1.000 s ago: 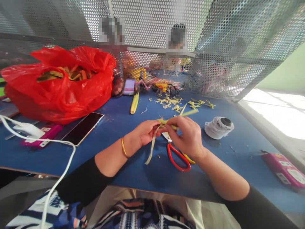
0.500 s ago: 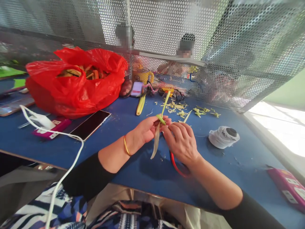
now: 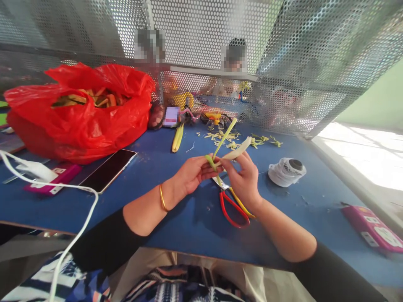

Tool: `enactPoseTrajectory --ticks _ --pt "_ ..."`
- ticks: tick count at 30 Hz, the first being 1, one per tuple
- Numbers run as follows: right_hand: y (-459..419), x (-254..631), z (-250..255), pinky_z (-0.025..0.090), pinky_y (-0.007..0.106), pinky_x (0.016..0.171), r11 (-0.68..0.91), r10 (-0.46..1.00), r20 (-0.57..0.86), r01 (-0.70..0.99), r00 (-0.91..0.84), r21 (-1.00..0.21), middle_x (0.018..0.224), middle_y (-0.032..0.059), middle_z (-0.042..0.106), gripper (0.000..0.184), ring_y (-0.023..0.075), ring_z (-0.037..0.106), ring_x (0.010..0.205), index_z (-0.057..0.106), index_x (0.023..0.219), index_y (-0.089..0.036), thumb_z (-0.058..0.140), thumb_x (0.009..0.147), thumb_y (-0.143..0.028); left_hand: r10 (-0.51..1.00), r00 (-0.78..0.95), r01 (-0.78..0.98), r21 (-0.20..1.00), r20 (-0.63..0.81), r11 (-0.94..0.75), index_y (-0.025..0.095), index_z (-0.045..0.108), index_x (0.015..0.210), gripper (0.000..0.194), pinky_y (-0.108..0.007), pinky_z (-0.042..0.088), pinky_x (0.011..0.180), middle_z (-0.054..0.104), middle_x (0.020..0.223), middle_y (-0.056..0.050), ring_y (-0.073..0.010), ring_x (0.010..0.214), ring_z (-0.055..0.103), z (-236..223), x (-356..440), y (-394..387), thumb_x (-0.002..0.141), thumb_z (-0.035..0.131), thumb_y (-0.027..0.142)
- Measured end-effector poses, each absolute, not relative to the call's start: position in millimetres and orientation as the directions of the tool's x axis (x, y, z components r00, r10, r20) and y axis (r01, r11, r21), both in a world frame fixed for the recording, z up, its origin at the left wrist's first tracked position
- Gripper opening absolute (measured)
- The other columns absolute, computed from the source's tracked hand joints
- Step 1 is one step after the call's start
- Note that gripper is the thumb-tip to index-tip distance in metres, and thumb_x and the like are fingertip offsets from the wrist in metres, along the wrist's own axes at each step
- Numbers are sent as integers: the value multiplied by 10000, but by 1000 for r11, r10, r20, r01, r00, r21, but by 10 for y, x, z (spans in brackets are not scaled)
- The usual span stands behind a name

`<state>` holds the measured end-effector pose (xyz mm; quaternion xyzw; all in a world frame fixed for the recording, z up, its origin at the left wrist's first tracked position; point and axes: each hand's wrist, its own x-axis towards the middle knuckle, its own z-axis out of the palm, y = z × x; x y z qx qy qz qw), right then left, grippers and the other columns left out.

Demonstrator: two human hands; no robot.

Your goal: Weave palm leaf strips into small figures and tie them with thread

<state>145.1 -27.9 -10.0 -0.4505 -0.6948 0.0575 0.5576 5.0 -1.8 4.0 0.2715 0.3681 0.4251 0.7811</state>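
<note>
My left hand (image 3: pixel 193 173), with a gold bangle at the wrist, pinches a folded strip of green leaf (image 3: pixel 226 135) whose thin end points up and away. Close beside it, my right hand (image 3: pixel 244 180) is closed on the pale, broad end of a leaf strip (image 3: pixel 237 151), which crosses the green fold. Below the fingers lie scissors (image 3: pixel 231 209) with one red and one yellow handle; the blades are partly hidden under the hands. To the right stands a spool of white thread (image 3: pixel 287 173).
A red plastic bag (image 3: pixel 85 126) of dried strips fills the left. A phone (image 3: pixel 108 170), a purple box (image 3: pixel 52 180) and a white cable (image 3: pixel 80 235) lie nearer. Leaf scraps (image 3: pixel 226 138) and a yellow-green bundle (image 3: pixel 178 138) lie ahead, before a perforated metal screen (image 3: pixel 204 37). Another purple box (image 3: pixel 370 228) lies right.
My right hand has brought the pale leaf end up from hanging below to pointing up and right. More of the scissors shows. The view has shifted slightly right.
</note>
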Motion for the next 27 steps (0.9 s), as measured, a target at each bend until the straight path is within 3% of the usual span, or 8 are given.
enactPoseTrajectory --ticks 2,4,7,10,15,20,24,27 --pt "-232 1458 -97 474 316 695 455 824 543 381 161 -804 740 23 668 118 165 606 703 639 729 -202 625 824 -270 861 370 -423 761 -350 492 94 707 762 277 -203 568 578 735 726 -78 -135 613 709 46 51 -23 953 517 160" --pt "-194 1463 -99 489 326 685 307 913 351 214 209 -927 691 22 681 147 168 617 661 638 704 -194 661 762 -327 869 363 -412 778 -337 474 90 708 786 260 -195 566 555 750 772 -98 -134 603 711 42 51 -22 952 529 180" --pt "-164 1469 -91 514 332 698 141 963 145 34 229 -989 675 27 695 203 175 651 664 645 705 -181 696 696 -377 883 350 -411 796 -312 444 91 702 804 253 -191 562 521 755 776 -106 -128 561 699 33 44 -20 955 523 189" --pt "-150 1479 -66 530 311 667 61 976 48 -57 212 -996 646 14 682 224 166 663 635 634 691 -177 719 661 -382 869 385 -384 802 -311 457 93 700 827 247 -195 566 511 754 755 -105 -132 550 699 33 30 -21 959 515 190" --pt "-132 1477 -50 513 263 592 -37 991 -45 -66 123 -997 612 -7 657 211 118 614 545 648 683 -163 734 657 -354 849 446 -402 784 -283 473 89 707 890 261 -200 572 513 753 744 -102 -140 574 710 51 20 -23 978 481 185" --pt "-139 1468 -22 425 191 468 -118 989 -121 -33 87 -992 528 -44 589 234 61 523 447 557 612 -165 739 708 -276 815 487 -383 761 -315 523 72 699 816 328 -198 563 505 751 749 -116 -130 559 698 87 16 -29 990 439 170" --pt "-177 1541 118 430 206 412 -181 983 -184 104 -24 -978 524 -46 624 200 94 562 384 539 704 -186 698 785 -275 865 390 -399 788 -317 468 90 708 822 268 -163 497 434 758 798 -104 -101 535 669 95 -23 16 963 499 181" --pt "-212 1617 219 481 229 450 -90 988 -107 142 -113 -986 634 -27 714 145 115 614 423 556 846 -200 677 781 -247 908 277 -417 812 -315 409 112 713 799 248 -135 411 381 750 771 -76 -84 544 657 99 -56 62 943 528 191"
